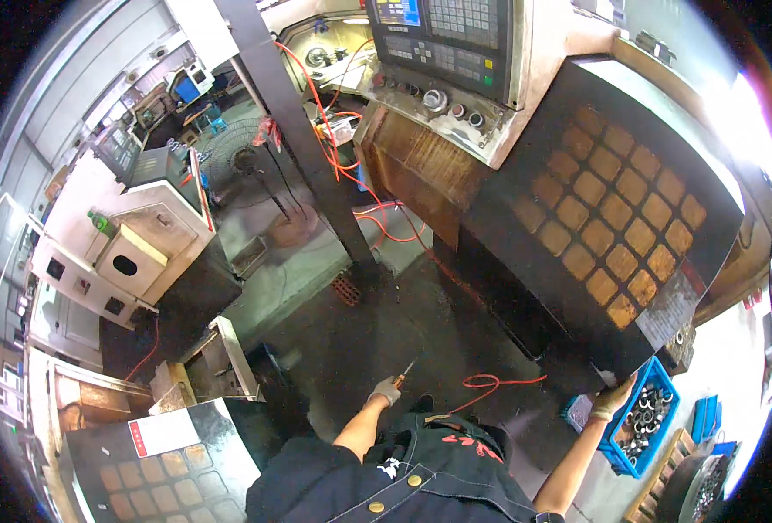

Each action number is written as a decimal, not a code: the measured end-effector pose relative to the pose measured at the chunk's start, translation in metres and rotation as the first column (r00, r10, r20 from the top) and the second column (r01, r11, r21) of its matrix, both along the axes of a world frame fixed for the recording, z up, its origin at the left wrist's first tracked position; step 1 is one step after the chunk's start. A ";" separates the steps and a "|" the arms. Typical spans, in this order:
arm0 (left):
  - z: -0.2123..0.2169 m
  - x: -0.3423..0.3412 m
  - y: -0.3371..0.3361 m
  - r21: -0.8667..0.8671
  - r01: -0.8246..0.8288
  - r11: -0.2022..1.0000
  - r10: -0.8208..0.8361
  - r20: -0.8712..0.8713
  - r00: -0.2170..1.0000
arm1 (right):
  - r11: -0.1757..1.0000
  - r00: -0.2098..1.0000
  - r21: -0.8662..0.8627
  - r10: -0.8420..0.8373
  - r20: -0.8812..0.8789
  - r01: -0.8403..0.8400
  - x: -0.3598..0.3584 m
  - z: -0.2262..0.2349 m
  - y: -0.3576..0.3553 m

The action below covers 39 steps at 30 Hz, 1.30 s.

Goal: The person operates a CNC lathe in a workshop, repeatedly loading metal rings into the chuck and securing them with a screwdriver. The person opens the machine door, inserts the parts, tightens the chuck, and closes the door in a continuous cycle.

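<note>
My left hand (385,390), in a grey glove, hangs low in front of me and grips a small tool with an orange handle and thin metal tip (402,374). My right hand (613,401), also gloved, reaches out to the right and grips the lower corner of a big black machine door (525,227) with a grid of amber window panes. Just under that hand stands a blue crate (656,383) filled with metal rings.
A control panel with screen and keys (443,39) sits above the door. An orange cable (490,383) loops on the dark floor. A black post (303,139) stands ahead. Beige machines (133,253) at left; another windowed black panel (155,471) at lower left.
</note>
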<state>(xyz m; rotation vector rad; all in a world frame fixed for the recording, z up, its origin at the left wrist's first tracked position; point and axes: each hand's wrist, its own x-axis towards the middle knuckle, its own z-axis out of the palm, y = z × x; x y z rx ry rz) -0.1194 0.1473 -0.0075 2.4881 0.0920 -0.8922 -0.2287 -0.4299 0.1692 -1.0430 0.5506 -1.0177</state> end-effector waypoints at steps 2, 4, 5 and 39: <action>0.012 -0.003 -0.020 -0.045 -0.120 0.992 0.119 -0.030 0.992 | 1.000 0.999 0.005 -0.029 0.037 0.028 -0.016 0.000 -0.019; 0.012 -0.009 -0.021 -0.043 -0.222 0.974 0.219 -0.058 0.974 | 0.997 0.995 0.071 -0.025 0.094 0.019 -0.018 0.001 -0.022; 0.003 -0.016 -0.012 -0.030 -0.229 0.973 0.227 -0.062 0.972 | 0.993 0.992 0.118 -0.013 0.126 -0.002 -0.012 0.000 -0.016; -0.042 0.006 -0.061 -0.104 0.189 0.976 -0.189 0.014 0.982 | 0.925 0.884 -0.114 -0.380 -0.272 0.362 0.010 0.038 0.015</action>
